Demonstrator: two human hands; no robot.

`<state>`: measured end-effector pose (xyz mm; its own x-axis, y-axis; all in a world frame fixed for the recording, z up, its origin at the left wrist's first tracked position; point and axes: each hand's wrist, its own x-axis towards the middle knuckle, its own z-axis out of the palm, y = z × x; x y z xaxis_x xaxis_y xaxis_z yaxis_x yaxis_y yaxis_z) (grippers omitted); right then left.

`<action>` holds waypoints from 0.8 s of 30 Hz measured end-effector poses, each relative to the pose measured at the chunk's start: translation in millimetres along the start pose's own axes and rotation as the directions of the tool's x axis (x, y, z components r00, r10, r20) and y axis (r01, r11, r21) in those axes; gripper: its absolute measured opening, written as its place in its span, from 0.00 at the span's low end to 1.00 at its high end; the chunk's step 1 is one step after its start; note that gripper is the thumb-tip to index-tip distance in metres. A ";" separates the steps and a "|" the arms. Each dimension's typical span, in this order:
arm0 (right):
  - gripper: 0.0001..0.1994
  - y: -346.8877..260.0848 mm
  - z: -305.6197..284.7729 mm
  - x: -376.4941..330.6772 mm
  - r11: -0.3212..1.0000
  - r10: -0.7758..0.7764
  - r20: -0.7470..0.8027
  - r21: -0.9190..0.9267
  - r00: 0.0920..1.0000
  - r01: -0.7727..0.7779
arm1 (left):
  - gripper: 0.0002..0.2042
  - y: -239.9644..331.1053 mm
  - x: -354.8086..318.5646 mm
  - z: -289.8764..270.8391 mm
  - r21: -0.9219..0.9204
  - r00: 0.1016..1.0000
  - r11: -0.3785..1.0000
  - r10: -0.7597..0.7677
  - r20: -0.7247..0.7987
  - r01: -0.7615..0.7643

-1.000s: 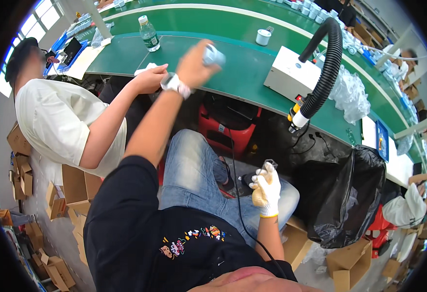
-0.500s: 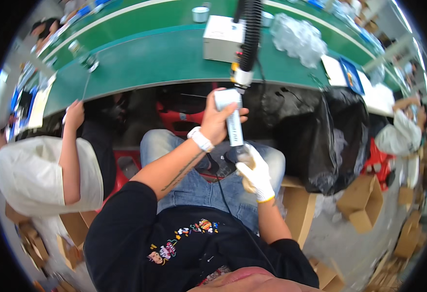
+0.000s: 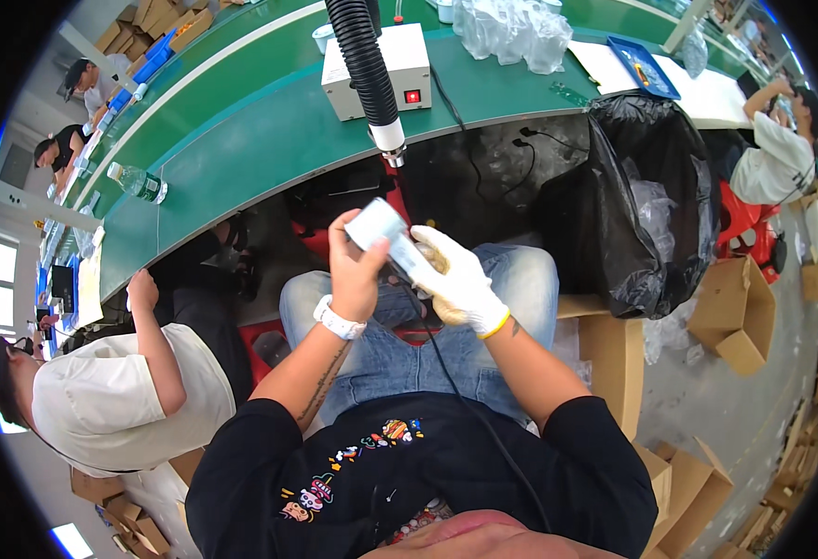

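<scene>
A pale blue handheld device (image 3: 378,224) with a rounded head and a straight handle is tilted above my lap. The bare fingers of my left hand (image 3: 357,268) are closed round the part below its head, the thumb lying across the front. My right hand (image 3: 460,281), in a white glove with a yellow cuff edge, grips the handle's lower part and hides its end. Past the device hangs a black corrugated hose (image 3: 364,65) with a white and metal tip (image 3: 389,147), apart from both hands. A black cable (image 3: 446,373) runs across my lap and shirt.
A white box with a lit red switch (image 3: 413,96) stands on the green bench (image 3: 241,144). Clear plastic wrapping (image 3: 511,35) lies beside it. On my right is a black bag (image 3: 581,214) near cardboard boxes (image 3: 733,312); a co-worker (image 3: 115,396) sits at my left.
The device has come away from the hose tip, moving left in the picture and tilting. My gloved right hand has moved up onto its handle. The whole view has shifted too.
</scene>
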<state>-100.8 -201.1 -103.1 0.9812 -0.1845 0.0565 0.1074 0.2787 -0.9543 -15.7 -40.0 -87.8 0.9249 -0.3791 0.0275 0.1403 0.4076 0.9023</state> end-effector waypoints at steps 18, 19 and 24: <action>0.38 -69.2 -4.0 -17.3 0.968 -0.108 0.152 -0.208 0.982 0.139 | 0.26 90.1 10.3 -11.4 0.170 0.936 0.953 -0.285 0.208 0.252; 0.38 -70.5 -5.4 -17.6 0.965 -0.108 0.148 -0.224 0.983 0.140 | 0.25 86.8 10.7 -10.6 0.188 0.944 0.956 -0.261 0.201 0.224; 0.35 -95.2 -23.8 -16.9 0.786 0.247 0.445 -0.612 0.861 0.091 | 0.17 92.2 -16.7 5.1 0.501 0.751 0.682 0.108 0.652 -0.533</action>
<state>-131.4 -246.9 -20.2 0.9425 0.3294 -0.0561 0.0757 -0.3741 -0.9243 -20.0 -0.4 -2.9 0.4794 -0.7822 0.3980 -0.5742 0.0633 0.8162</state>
